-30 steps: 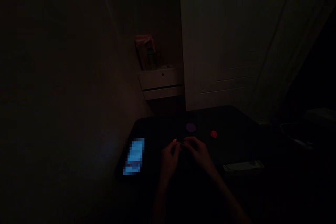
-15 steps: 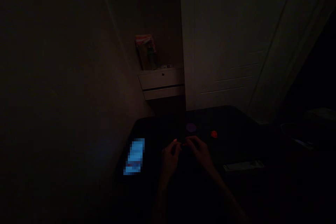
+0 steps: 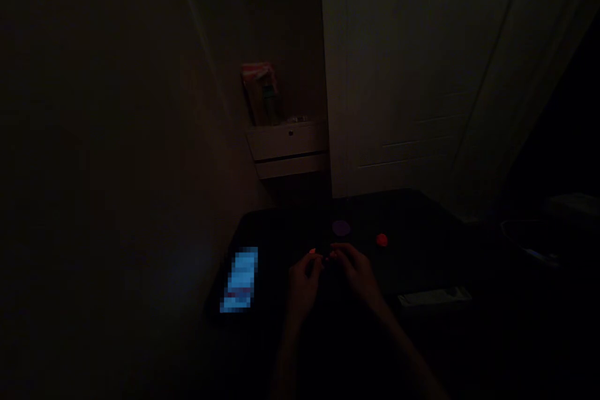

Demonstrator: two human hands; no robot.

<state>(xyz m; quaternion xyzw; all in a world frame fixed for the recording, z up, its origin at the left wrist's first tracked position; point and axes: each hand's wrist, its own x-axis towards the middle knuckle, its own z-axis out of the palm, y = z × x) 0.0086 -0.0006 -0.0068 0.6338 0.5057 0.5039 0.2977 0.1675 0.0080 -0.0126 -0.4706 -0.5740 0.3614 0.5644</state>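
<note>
The scene is very dark. My left hand (image 3: 304, 280) is over the dark table, thumb and fingers closed in a pinch; what sits between them is too dim to name. Just beyond its fingertips shows a small bright orange piece (image 3: 312, 251). Close by on the right, my right hand (image 3: 360, 270) pinches a small orange-red bit (image 3: 333, 255), its kind unclear. The two sets of fingertips are a short gap apart. An orange-red lump (image 3: 382, 240) rests on the table to the right, and a flat purple round piece (image 3: 341, 228) lies beyond my hands.
A lit phone-like screen (image 3: 240, 280), blurred into blocks, lies at the left of the dark table (image 3: 281, 225). Near the right front is a pale flat strip or packet (image 3: 435, 297). Behind stand a drawer unit (image 3: 293, 144) and a pale panelled door (image 3: 389, 75).
My hands stay almost in place. The orange-red bit at my right fingertips shows more clearly now, with small shifts of the fingers.
</note>
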